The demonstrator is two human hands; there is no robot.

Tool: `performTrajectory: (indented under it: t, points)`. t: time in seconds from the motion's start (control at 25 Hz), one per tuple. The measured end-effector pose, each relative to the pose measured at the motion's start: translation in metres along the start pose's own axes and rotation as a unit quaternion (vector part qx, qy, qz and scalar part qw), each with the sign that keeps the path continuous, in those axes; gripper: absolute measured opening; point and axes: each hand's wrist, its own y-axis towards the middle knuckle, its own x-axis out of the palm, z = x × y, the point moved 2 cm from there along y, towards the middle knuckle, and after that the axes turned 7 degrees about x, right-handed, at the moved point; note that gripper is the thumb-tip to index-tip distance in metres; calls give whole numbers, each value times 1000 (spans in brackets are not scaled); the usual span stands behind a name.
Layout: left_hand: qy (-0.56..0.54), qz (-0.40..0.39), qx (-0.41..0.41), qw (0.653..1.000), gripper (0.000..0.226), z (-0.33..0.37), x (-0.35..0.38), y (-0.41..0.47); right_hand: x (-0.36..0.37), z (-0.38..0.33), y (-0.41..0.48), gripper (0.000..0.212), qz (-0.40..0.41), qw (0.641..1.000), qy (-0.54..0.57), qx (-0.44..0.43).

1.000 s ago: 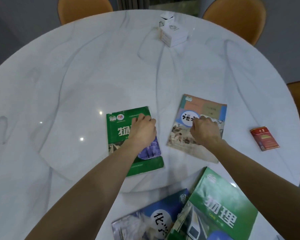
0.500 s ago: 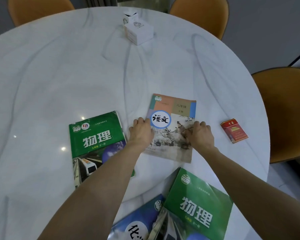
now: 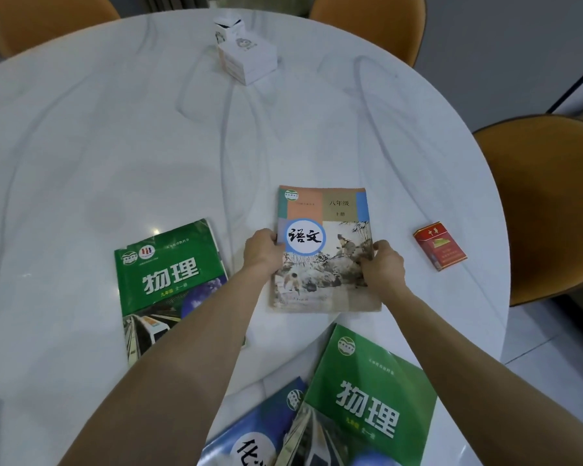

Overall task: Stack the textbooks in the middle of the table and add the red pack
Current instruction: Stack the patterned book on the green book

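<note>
White marble table (image 3: pixel 115 136) lies bare beyond the language book (image 3: pixel 323 250), which sits lengthwise away from the person. Left of it a green book (image 3: pixel 169 274) is part-hidden by a forearm; nearer, another green book (image 3: pixel 367 398) overlaps a blue book (image 3: pixel 249 442) cut off by the frame. Left hand (image 3: pixel 261 252) and right hand (image 3: pixel 382 269) pinch its side edges. Red pack (image 3: pixel 440 246) lies right, near the rim.

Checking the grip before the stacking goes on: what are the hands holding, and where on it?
Both hold the Chinese textbook: left hand on its left edge, right hand on its right edge, about mid-height.
</note>
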Motion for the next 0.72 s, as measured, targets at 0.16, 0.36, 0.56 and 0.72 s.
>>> performTrajectory:
  t: [0.16,0.36,0.56,0.72]
  points:
    - [-80,14,7,997,23,3,-2,-11,-11,0,1,36,0,995,98,12]
    - [-118,25,27,992,23,-1,-26,-26,-15,-11,-17,32,-41,979,198,0]
    - [-133,72,25,988,25,-28,-78,-41,4,-45,-41,29,-100,969,222,-49]
    - [-149,119,4,982,26,-63,-115,-57,34,-73,-65,24,-143,962,216,-91]
